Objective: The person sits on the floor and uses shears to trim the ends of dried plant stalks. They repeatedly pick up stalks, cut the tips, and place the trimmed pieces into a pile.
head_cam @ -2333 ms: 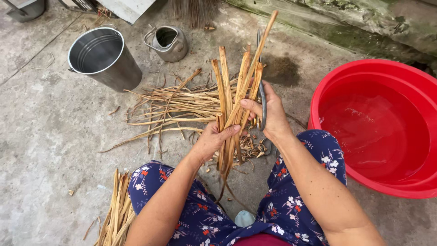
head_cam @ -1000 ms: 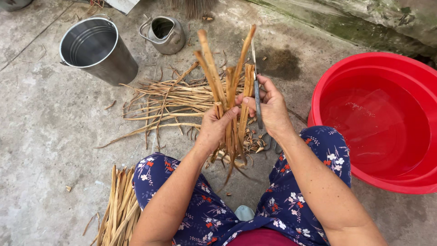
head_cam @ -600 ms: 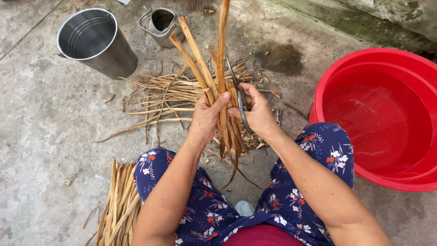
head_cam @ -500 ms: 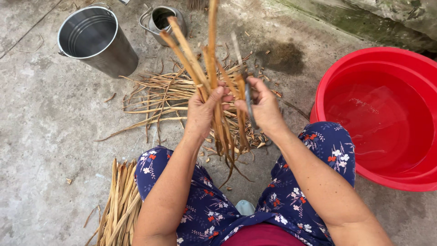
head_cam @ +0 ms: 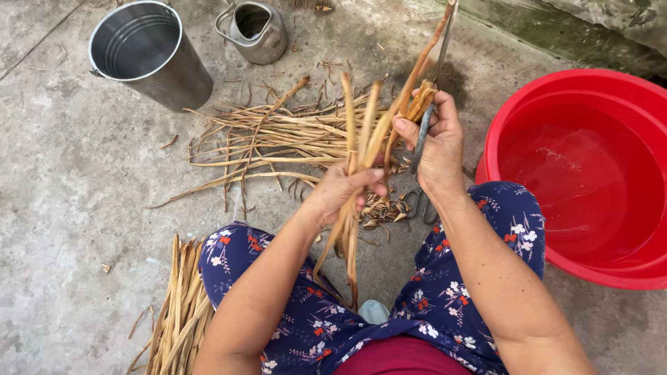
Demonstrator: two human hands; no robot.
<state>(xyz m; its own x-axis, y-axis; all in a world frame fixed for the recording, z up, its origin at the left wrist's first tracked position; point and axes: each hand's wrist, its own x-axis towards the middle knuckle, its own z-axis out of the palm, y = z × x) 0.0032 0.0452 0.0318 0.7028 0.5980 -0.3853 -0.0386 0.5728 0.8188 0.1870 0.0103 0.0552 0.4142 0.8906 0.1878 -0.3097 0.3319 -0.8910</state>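
Observation:
My left hand (head_cam: 342, 192) grips a bundle of tan dried plant strips (head_cam: 360, 132) that stands upright over my lap, with loose ends hanging below the hand. My right hand (head_cam: 438, 142) holds a long metal blade (head_cam: 431, 104) and pinches one strip, pulling it up and to the right, away from the bundle. Both hands are raised above a scattered heap of dried strips (head_cam: 278, 135) on the concrete floor.
A red basin (head_cam: 590, 167) of water stands at the right. A large metal bucket (head_cam: 149, 55) and a small metal can (head_cam: 253, 28) stand at the back left. A stack of flat strips (head_cam: 182, 312) lies by my left knee. Scissors (head_cam: 417, 203) lie on the floor.
The bundle first swung upright. Now my right hand has moved up and to the right with the blade, drawing one strip out of the bundle held in my left hand.

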